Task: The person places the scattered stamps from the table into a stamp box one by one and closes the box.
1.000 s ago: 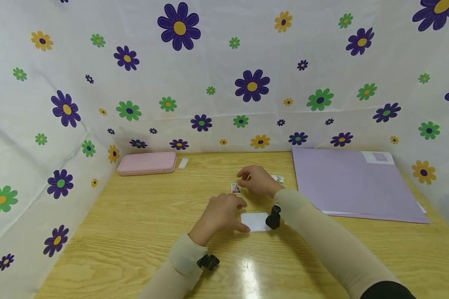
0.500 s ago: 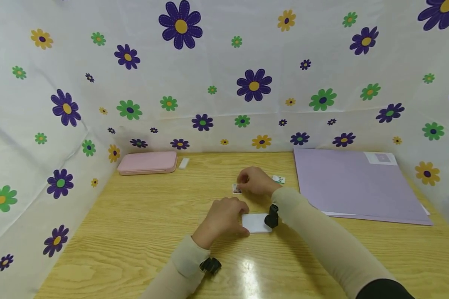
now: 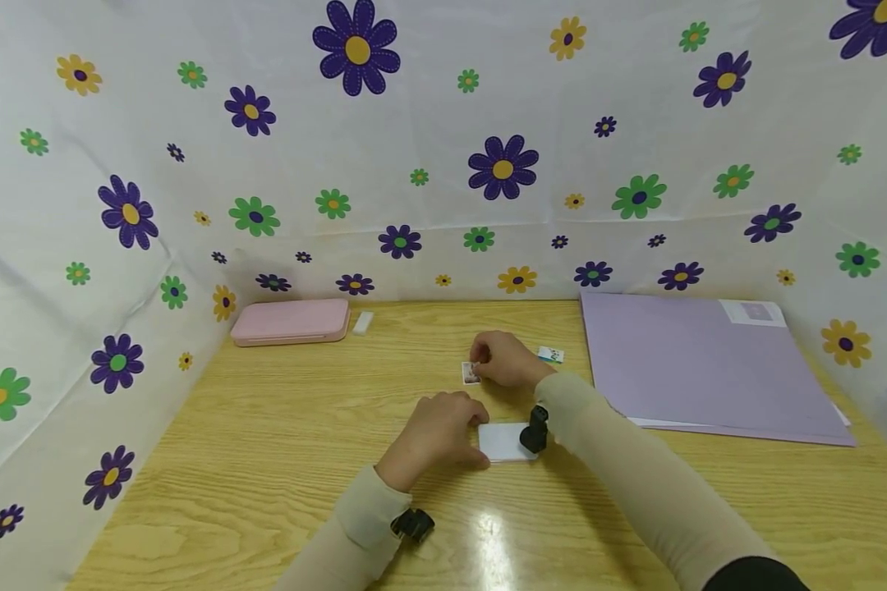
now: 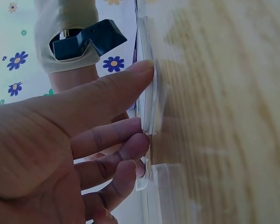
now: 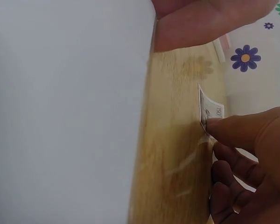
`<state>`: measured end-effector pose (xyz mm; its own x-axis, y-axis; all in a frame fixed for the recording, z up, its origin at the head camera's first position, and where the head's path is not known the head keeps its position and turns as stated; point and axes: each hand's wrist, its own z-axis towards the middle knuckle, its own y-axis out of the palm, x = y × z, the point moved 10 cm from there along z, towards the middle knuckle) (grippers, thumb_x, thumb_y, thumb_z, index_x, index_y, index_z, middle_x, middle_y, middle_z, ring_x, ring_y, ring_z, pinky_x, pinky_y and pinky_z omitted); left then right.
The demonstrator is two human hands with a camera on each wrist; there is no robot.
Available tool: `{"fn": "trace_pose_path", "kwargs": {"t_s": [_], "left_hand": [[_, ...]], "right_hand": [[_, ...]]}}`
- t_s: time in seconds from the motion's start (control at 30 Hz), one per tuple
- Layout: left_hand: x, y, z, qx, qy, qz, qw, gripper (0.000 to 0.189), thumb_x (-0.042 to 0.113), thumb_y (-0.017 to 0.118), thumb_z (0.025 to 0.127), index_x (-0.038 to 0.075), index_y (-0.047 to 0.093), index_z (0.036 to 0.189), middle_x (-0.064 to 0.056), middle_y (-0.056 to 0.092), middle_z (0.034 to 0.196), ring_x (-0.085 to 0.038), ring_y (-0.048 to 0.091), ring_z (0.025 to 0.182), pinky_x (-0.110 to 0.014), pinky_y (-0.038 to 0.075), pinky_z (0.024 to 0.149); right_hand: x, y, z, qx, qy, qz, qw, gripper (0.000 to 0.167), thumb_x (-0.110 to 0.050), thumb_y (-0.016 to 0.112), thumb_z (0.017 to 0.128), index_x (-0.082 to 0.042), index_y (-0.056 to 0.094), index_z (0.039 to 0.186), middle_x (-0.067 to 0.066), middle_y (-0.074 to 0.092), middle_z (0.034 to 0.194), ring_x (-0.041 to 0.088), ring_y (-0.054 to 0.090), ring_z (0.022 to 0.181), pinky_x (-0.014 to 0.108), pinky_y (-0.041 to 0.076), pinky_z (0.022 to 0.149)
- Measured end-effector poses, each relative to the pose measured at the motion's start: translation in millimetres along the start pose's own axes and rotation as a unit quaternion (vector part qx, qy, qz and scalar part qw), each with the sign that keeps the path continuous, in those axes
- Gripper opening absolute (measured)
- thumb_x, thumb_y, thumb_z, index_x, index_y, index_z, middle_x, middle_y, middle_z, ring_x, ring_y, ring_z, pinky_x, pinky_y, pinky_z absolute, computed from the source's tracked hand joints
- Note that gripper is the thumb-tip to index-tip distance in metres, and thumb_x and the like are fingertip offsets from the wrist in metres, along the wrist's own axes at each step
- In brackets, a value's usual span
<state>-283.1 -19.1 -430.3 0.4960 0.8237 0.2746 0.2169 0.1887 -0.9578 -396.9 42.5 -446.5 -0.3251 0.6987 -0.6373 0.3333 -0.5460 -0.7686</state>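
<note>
With thumb and fingers, my right hand pinches a small postage stamp at its right side. In the right wrist view the stamp has a pale border and a printed number, and it tilts and bends under the thumb. My left hand holds a flat white rectangular pad by its left end, thumb at the near corner and fingers at the far one. Thin layered edges of this pad show in the left wrist view. The right wrist camera covers its right end in the head view.
Another small stamp with green print lies right of my right hand. A large lilac folder fills the table's right side. Back left are a pink case and a small white block. Flowered cloth walls the table.
The right hand has closed its fingertips onto the stamp and shifted it slightly right. The left hand has stayed at the white pad's left end.
</note>
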Motion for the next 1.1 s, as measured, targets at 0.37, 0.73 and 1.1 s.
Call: {"fn": "trace_pose_path", "kwargs": {"t_s": [0.37, 0.73, 1.1], "left_hand": [[0.7, 1.4, 0.1, -0.003, 0.006, 0.001, 1.0, 0.05, 0.043, 0.09, 0.068, 0.021, 0.075, 0.111, 0.008, 0.066, 0.1, -0.018, 0.062, 0.095, -0.044, 0.049, 0.078], [-1.1, 3.5, -0.6, -0.006, 0.005, -0.004, 1.0, 0.051, 0.042, 0.089, 0.07, 0.019, 0.074, 0.112, 0.006, 0.065, 0.101, -0.015, 0.061, 0.094, -0.041, 0.049, 0.081], [1.7, 2.7, -0.6, -0.006, 0.02, -0.043, 0.9988, 0.05, 0.034, 0.091, 0.07, 0.011, 0.074, 0.111, 0.002, 0.066, 0.101, -0.013, 0.061, 0.093, -0.032, 0.05, 0.083]], "right_hand": [[2.6, -7.0, -7.7, 0.005, -0.005, 0.046, 0.9989, 0.005, -0.007, 0.066, 0.095, -0.008, 0.063, 0.091, 0.002, 0.061, 0.09, 0.018, 0.053, 0.086, 0.035, 0.044, 0.082], [3.5, -22.0, -23.7, 0.035, -0.009, 0.093, 0.995, 0.003, -0.009, 0.066, 0.096, -0.009, 0.063, 0.094, 0.003, 0.062, 0.086, 0.018, 0.053, 0.079, 0.032, 0.045, 0.071], [-2.2, -43.3, -47.6, 0.062, -0.019, 0.136, 0.9885, 0.003, -0.011, 0.066, 0.096, -0.009, 0.067, 0.099, 0.002, 0.065, 0.092, 0.02, 0.058, 0.085, 0.035, 0.049, 0.078]]}}
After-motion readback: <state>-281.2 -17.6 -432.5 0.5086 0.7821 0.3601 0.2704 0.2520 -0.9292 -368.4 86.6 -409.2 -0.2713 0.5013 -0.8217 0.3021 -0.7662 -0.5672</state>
